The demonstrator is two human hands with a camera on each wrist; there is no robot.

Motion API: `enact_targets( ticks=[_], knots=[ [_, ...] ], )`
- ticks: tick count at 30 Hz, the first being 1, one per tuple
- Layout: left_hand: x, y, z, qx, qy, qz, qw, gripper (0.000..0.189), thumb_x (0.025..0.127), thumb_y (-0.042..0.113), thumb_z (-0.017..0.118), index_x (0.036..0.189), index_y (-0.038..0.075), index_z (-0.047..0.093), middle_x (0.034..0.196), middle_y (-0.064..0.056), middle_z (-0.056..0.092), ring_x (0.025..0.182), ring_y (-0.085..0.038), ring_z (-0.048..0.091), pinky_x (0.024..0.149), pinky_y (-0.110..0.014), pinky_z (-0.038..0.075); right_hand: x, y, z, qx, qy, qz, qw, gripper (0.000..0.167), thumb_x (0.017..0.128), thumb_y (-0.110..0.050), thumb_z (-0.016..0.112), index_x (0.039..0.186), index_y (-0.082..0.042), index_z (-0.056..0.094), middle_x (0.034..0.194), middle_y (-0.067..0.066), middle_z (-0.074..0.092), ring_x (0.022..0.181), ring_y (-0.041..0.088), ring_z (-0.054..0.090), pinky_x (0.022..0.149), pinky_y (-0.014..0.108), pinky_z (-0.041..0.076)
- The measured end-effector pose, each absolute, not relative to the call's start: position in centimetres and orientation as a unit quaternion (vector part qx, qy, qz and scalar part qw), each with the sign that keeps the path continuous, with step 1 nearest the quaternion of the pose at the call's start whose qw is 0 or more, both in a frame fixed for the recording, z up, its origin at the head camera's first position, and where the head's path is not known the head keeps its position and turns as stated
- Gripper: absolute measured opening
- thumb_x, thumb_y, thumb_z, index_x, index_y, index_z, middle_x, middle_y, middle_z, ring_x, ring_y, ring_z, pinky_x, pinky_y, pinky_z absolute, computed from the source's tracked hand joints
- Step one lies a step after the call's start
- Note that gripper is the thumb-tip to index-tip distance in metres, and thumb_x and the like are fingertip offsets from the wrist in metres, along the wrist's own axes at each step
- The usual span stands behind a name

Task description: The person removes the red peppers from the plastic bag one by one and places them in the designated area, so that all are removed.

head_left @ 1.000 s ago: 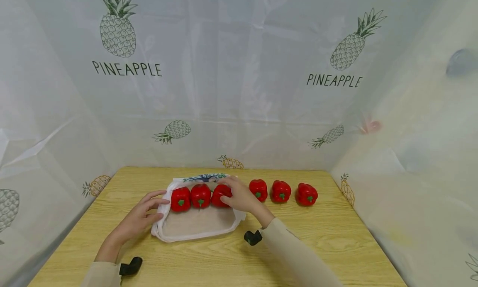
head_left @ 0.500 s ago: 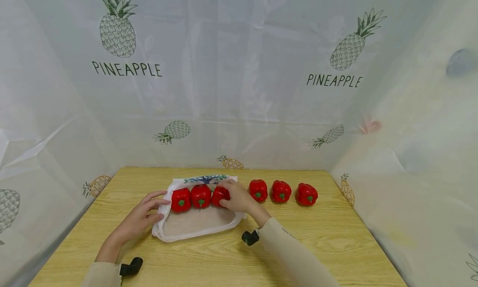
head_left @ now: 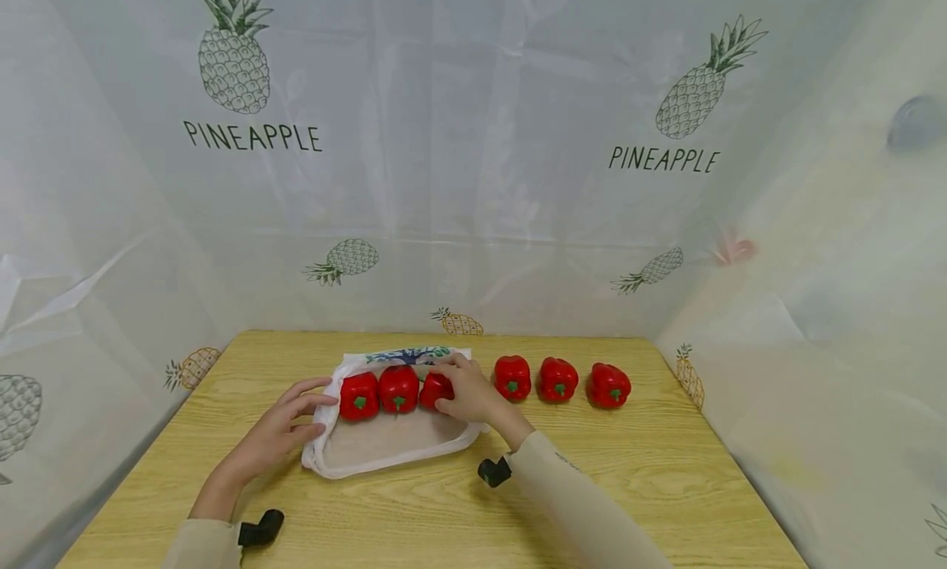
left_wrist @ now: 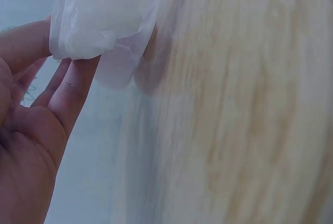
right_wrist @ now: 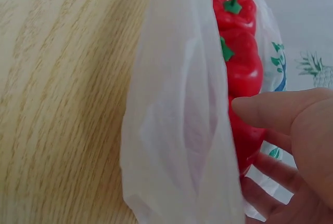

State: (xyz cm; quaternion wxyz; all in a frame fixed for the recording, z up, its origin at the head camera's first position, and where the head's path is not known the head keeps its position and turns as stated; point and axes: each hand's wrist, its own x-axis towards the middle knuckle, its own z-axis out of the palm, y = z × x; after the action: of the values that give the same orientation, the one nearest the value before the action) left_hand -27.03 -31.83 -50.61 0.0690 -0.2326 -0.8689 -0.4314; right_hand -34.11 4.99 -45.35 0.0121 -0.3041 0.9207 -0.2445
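A white mesh bag (head_left: 385, 446) lies open on the wooden table (head_left: 592, 487). Three red peppers sit in a row at its far side. My right hand (head_left: 455, 392) grips the rightmost one, the held red pepper (head_left: 432, 388), next to the middle pepper (head_left: 399, 388) and the left pepper (head_left: 358, 396). In the right wrist view my thumb and fingers of the right hand (right_wrist: 255, 148) curl round that held pepper (right_wrist: 240, 130) inside the bag (right_wrist: 177, 130). My left hand (head_left: 299, 417) pinches the bag's left rim; the left wrist view shows the left hand (left_wrist: 52, 78) under the bag fabric (left_wrist: 104, 11).
Three more red peppers (head_left: 512, 377) (head_left: 557, 379) (head_left: 610, 386) stand in a row on the table right of the bag. A translucent pineapple-print curtain (head_left: 473, 182) encloses the table at the back and both sides.
My right hand has shifted the held pepper slightly left, closer against the middle pepper. The left hand and bag have stayed put.
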Motion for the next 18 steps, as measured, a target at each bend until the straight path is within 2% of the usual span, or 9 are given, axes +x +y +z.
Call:
enact_targets(
  ticks=[5, 12, 18],
  knots=[
    [-27.0, -31.74, -50.58, -0.236, -0.868, -0.431, 0.073, 0.036, 0.101, 0.005, 0.072, 0.136, 0.012, 0.07, 0.163, -0.013, 0.039, 0.122, -0.035, 0.059, 0.092, -0.027, 0.056, -34.04, 5.3, -45.58, -0.304, 0.916, -0.262, 0.01, 0.048, 0.098, -0.017, 0.077, 0.144, -0.013, 0.063, 0.153, 0.012, 0.049, 0.136, 0.039, 0.047, 0.106, 0.055, 0.052],
    [-26.95, -31.84, -50.47, -0.24, -0.862, -0.442, 0.063, 0.036, 0.101, 0.005, 0.072, 0.136, 0.012, 0.069, 0.164, -0.015, 0.036, 0.124, -0.039, 0.057, 0.09, -0.025, 0.056, -34.11, 5.39, -45.89, -0.309, 0.913, -0.265, 0.005, 0.036, 0.098, -0.021, 0.079, 0.131, -0.017, 0.067, 0.149, 0.011, 0.055, 0.132, 0.035, 0.052, 0.103, 0.051, 0.055],
    [-26.99, -31.84, -50.5, -0.238, -0.863, -0.441, 0.062, 0.035, 0.102, 0.005, 0.071, 0.136, 0.012, 0.069, 0.165, -0.013, 0.036, 0.124, -0.028, 0.057, 0.091, -0.025, 0.056, -33.93, 5.09, -46.21, -0.291, 0.921, -0.261, -0.005, 0.036, 0.097, -0.031, 0.081, 0.129, -0.019, 0.067, 0.149, 0.008, 0.056, 0.13, 0.034, 0.054, 0.1, 0.048, 0.057]
  ],
)
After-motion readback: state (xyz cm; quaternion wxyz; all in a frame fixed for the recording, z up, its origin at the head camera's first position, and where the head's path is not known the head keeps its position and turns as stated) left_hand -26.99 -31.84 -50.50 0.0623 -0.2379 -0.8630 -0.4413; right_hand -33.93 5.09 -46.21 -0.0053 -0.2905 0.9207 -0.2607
